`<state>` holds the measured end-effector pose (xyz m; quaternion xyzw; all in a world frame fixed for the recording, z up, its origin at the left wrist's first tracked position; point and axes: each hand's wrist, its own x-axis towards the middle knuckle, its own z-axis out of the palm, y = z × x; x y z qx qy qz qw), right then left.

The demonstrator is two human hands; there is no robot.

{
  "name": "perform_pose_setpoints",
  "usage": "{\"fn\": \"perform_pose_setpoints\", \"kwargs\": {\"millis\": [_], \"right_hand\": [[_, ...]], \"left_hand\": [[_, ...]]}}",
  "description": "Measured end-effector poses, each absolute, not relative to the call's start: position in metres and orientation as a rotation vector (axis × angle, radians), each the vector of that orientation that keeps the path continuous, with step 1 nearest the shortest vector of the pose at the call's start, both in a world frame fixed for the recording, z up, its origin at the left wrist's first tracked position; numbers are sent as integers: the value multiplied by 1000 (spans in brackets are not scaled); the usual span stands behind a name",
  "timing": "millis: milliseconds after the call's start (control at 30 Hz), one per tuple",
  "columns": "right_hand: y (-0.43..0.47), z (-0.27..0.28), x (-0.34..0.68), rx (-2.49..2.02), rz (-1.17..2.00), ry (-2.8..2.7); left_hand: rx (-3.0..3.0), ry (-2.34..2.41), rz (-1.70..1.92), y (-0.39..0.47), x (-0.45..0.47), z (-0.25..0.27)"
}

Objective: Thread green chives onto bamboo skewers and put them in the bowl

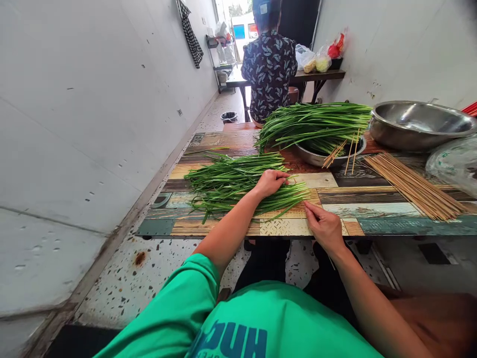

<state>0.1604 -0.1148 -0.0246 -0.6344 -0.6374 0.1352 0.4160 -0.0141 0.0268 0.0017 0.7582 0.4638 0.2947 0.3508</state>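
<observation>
Green garlic chives [234, 174] lie in a loose layer on the patchwork-wood table, their pale stem ends toward the right. My left hand [272, 182] is closed over the stem ends, fingers pinched at the chives. Just right of the stems, my right hand [326, 226] is closed on a thin bamboo skewer [331, 262], whose lower end shows below the hand; most of it is hidden by the palm. A larger heap of chives [316, 122] rests across a metal bowl [316, 159] behind, with several skewers leaning on its rim. More bamboo skewers [413, 185] lie in a bundle at the right.
A big steel basin [421, 124] and a clear plastic bag [456, 161] stand at the table's right. Beyond the table a person in a patterned shirt [270, 74] sits facing away. A white wall [74, 99] runs along the left.
</observation>
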Motion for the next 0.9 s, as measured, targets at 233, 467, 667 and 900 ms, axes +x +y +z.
{"fn": "perform_pose_setpoints", "kwargs": {"millis": [233, 467, 667, 900], "right_hand": [[-113, -27, 162, -1591, 339, -1613], [-113, -25, 163, -1611, 366, -1610], [-112, -23, 165, -1584, 416, -1597], [-112, -22, 166, -1583, 452, -1592]], "left_hand": [[1958, 1199, 758, 26, -14, 4], [1983, 1188, 761, 26, -14, 5], [1996, 1180, 758, 28, -15, 3], [2034, 1133, 747, 28, -15, 1]]}}
